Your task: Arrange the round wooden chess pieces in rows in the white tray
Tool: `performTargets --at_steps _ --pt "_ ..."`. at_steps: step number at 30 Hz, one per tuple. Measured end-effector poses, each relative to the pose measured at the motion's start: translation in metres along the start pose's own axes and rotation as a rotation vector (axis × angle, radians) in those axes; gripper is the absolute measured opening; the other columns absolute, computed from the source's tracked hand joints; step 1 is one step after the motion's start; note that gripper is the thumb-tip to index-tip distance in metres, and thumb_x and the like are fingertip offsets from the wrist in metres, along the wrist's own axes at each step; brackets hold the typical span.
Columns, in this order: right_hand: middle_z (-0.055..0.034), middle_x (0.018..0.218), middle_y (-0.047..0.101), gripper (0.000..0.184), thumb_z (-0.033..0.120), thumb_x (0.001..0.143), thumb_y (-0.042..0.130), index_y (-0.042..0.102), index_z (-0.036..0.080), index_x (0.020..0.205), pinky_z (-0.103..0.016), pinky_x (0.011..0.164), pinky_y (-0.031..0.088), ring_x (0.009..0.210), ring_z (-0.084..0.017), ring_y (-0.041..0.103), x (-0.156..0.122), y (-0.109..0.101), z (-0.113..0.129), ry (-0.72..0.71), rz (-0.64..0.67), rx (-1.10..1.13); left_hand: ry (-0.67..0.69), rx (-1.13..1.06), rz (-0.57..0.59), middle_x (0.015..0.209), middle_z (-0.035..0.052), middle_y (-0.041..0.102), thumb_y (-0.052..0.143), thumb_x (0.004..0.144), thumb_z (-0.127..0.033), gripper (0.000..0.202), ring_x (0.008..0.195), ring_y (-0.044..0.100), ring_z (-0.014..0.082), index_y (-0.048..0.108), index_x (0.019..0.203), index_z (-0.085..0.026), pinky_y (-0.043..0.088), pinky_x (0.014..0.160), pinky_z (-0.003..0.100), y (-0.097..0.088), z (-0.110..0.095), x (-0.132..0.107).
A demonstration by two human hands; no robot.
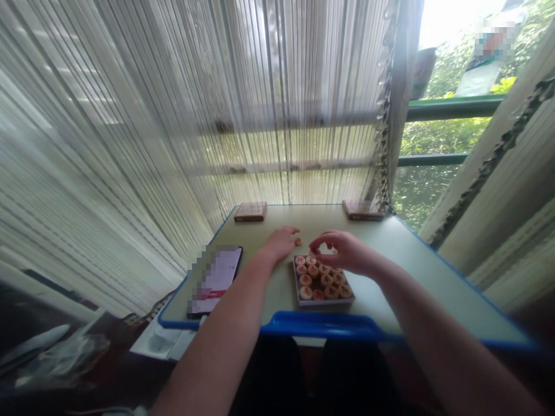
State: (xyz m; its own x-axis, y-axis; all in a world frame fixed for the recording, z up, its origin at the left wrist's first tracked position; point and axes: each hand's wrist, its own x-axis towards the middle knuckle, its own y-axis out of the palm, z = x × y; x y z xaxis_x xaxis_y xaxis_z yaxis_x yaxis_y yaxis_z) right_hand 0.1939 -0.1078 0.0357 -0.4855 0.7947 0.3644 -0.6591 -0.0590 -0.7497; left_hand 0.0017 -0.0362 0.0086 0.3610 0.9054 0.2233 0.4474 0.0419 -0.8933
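Note:
A small square tray (299, 293) full of several round wooden game pieces with red marks lies on the pale green table (411, 260). My right hand (342, 249) hovers over the tray's far edge, fingers curled in a pinch around one round piece. My left hand (280, 240) rests on the table just left of the tray, fingers bent down, its fingertips beside a single round piece (298, 241) lying on the table.
A phone (215, 279) lies at the table's left edge. Two flat wooden boxes sit at the far edge, one on the left (250, 211) and one on the right (362, 209). A string curtain and a window with green railing stand behind. The table has a blue rim (321, 326).

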Motion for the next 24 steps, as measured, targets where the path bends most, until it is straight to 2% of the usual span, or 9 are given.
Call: performTargets --at_steps 4,6,8,9,12,15,20,24 --pt "-0.0050 0.090 0.061 0.018 0.028 0.073 0.060 0.068 0.020 0.087 -0.029 0.077 0.043 0.081 -0.016 0.054 -0.025 0.013 0.000 -0.034 -0.029 0.016 0.041 -0.100 -0.027 0.093 0.0062 0.068 0.056 0.076 -0.026 0.024 0.080 0.062 0.0169 0.067 0.095 -0.015 0.048 0.074 0.026 -0.013 -0.008 -0.020" --pt "-0.0065 0.092 0.059 0.019 0.032 0.073 0.061 0.068 0.021 0.087 -0.032 0.082 0.042 0.086 -0.017 0.053 -0.033 0.020 -0.004 -0.044 -0.055 -0.004 0.119 -0.114 -0.141 0.085 0.0058 0.068 0.052 0.080 -0.031 0.024 0.079 0.061 0.0167 0.068 0.087 -0.015 0.047 0.074 0.026 -0.015 -0.013 -0.034" --pt "-0.0067 0.093 0.057 0.020 0.034 0.072 0.064 0.069 0.022 0.086 -0.035 0.086 0.039 0.089 -0.019 0.051 -0.036 0.025 -0.006 -0.064 -0.031 -0.043 0.192 -0.068 -0.364 0.086 0.0072 0.067 0.046 0.085 -0.030 0.027 0.086 0.058 0.0176 0.068 0.084 -0.015 0.044 0.082 0.029 -0.013 -0.016 -0.048" --pt "-0.0066 0.092 0.057 0.020 0.034 0.071 0.065 0.070 0.022 0.086 -0.036 0.088 0.038 0.090 -0.019 0.050 -0.036 0.026 -0.007 -0.066 -0.015 -0.059 0.221 -0.056 -0.424 0.086 0.0073 0.066 0.045 0.085 -0.029 0.027 0.088 0.057 0.0178 0.068 0.084 -0.016 0.042 0.084 0.030 -0.010 -0.017 -0.054" --pt "-0.0058 0.090 0.056 0.019 0.033 0.068 0.068 0.071 0.022 0.084 -0.037 0.090 0.035 0.092 -0.020 0.049 -0.034 0.028 -0.005 -0.032 0.018 -0.084 0.246 -0.054 -0.494 0.084 0.0075 0.065 0.049 0.084 -0.030 0.024 0.087 0.055 0.0181 0.068 0.081 -0.016 0.042 0.084 0.032 0.000 -0.019 -0.065" --pt "-0.0053 0.089 0.056 0.020 0.033 0.068 0.068 0.071 0.022 0.084 -0.037 0.091 0.034 0.092 -0.020 0.049 -0.031 0.028 -0.004 -0.002 0.042 -0.097 0.267 -0.096 -0.468 0.085 0.0067 0.064 0.054 0.079 -0.028 0.018 0.088 0.055 0.0179 0.068 0.076 -0.016 0.042 0.084 0.031 0.005 -0.020 -0.069" --pt "-0.0048 0.086 0.055 0.022 0.036 0.069 0.066 0.071 0.024 0.087 -0.036 0.087 0.036 0.089 -0.020 0.049 -0.028 0.027 -0.006 -0.011 0.076 -0.099 0.335 -0.176 -0.268 0.081 0.0035 0.064 0.061 0.072 -0.023 0.013 0.087 0.054 0.0162 0.065 0.061 -0.017 0.041 0.083 0.029 0.000 -0.025 -0.074" --pt "-0.0048 0.087 0.056 0.024 0.037 0.068 0.066 0.070 0.024 0.089 -0.035 0.085 0.036 0.089 -0.020 0.049 -0.027 0.026 -0.006 -0.016 0.107 -0.083 0.347 -0.199 -0.188 0.083 0.0025 0.064 0.061 0.069 -0.016 0.012 0.090 0.052 0.0170 0.066 0.058 -0.017 0.039 0.086 0.031 -0.005 -0.030 -0.077"
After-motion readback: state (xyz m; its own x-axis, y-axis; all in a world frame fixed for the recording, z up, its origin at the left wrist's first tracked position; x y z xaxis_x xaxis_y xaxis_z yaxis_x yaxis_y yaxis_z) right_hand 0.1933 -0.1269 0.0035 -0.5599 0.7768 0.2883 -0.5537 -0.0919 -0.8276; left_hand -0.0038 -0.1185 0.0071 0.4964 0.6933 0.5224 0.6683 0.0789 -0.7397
